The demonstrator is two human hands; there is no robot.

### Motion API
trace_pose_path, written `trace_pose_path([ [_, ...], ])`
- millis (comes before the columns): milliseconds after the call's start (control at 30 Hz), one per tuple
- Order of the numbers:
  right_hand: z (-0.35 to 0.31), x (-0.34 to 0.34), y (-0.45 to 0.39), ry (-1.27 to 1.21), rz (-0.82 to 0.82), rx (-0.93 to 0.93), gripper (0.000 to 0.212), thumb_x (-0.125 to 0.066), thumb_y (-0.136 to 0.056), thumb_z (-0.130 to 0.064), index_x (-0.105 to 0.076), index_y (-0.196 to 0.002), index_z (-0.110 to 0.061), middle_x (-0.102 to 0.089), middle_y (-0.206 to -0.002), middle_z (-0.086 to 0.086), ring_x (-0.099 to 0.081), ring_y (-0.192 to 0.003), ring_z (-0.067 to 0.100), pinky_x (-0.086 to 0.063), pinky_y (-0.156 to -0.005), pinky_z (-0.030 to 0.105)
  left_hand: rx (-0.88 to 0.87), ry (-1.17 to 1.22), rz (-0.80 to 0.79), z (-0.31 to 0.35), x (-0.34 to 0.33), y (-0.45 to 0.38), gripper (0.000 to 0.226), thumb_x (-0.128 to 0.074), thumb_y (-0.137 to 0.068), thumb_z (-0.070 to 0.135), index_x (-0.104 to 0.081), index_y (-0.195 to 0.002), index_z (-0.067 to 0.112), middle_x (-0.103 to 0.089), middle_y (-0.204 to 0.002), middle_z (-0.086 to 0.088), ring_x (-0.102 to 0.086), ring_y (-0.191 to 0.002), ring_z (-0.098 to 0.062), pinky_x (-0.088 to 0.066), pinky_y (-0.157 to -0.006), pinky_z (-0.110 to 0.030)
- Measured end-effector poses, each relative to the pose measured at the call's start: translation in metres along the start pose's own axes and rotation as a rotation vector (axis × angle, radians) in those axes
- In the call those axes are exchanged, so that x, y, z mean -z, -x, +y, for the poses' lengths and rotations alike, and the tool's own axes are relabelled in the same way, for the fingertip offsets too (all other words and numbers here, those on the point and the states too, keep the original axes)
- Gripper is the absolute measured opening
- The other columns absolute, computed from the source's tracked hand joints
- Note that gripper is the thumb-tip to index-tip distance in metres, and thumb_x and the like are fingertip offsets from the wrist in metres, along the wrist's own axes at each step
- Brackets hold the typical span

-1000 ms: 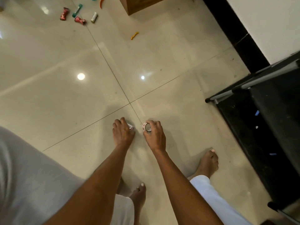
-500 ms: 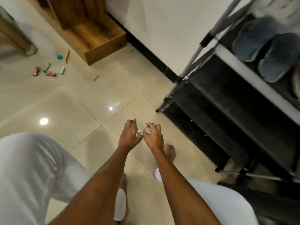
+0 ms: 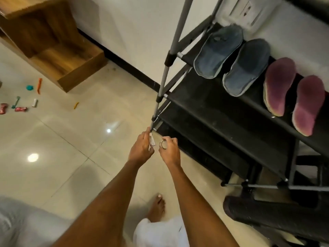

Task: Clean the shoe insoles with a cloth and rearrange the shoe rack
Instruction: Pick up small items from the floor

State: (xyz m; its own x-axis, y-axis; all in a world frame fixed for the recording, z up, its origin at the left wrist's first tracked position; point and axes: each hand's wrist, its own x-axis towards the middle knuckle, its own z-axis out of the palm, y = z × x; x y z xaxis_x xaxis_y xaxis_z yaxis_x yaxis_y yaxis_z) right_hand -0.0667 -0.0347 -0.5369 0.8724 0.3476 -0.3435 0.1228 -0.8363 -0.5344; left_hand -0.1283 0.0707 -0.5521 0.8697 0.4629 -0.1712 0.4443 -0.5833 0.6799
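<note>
Both arms are stretched forward over the tiled floor (image 3: 58,143), just in front of the lower corner of the black shoe rack (image 3: 213,111). A small whitish tube-like item (image 3: 152,141) is pinched in the left hand (image 3: 141,148), its fingers curled round it; what it is cannot be told. A small ring-shaped roll (image 3: 163,144), pale and shiny, is gripped between the curled fingertips of the right hand (image 3: 169,150). The two hands are held close together but apart, near the foot of the rack's grey upright pole (image 3: 166,73). On an upper shelf of the rack, a pair of blue-grey insoles (image 3: 231,57) is laid side by side, and just beside them, to the right, a pair of purple insoles (image 3: 293,95) is laid in the same way, all four flat on the black fabric. The lower shelves are seen as dark surfaces. No cloth is seen in either hand. A wooden cabinet (image 3: 53,43) is set against the white wall at the upper left, and small coloured objects (image 3: 21,102) are scattered on the floor near it. A bare foot (image 3: 157,207) is planted on the tiles below the arms, beside a white trouser leg (image 3: 160,232).
</note>
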Motion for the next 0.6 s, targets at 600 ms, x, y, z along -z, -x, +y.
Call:
trace_pose_path([
  [600, -0.071, 0.267, 0.094, -0.177, 0.003, -0.172, 0.038, -0.06, -0.089, -0.013, -0.052, -0.126, -0.017, -0.046, -0.131, 0.005, -0.057, -0.112, 0.023, -0.046, -0.088, 0.026, -0.138, -0.121, -0.347, 0.262, 0.146, 0.055, 0.074, -0.062, -0.081, 0.019, -0.028, -0.146, 0.009, -0.041, -0.139, -0.011, -0.046, -0.121, -0.026, -0.045, -0.092, -0.029],
])
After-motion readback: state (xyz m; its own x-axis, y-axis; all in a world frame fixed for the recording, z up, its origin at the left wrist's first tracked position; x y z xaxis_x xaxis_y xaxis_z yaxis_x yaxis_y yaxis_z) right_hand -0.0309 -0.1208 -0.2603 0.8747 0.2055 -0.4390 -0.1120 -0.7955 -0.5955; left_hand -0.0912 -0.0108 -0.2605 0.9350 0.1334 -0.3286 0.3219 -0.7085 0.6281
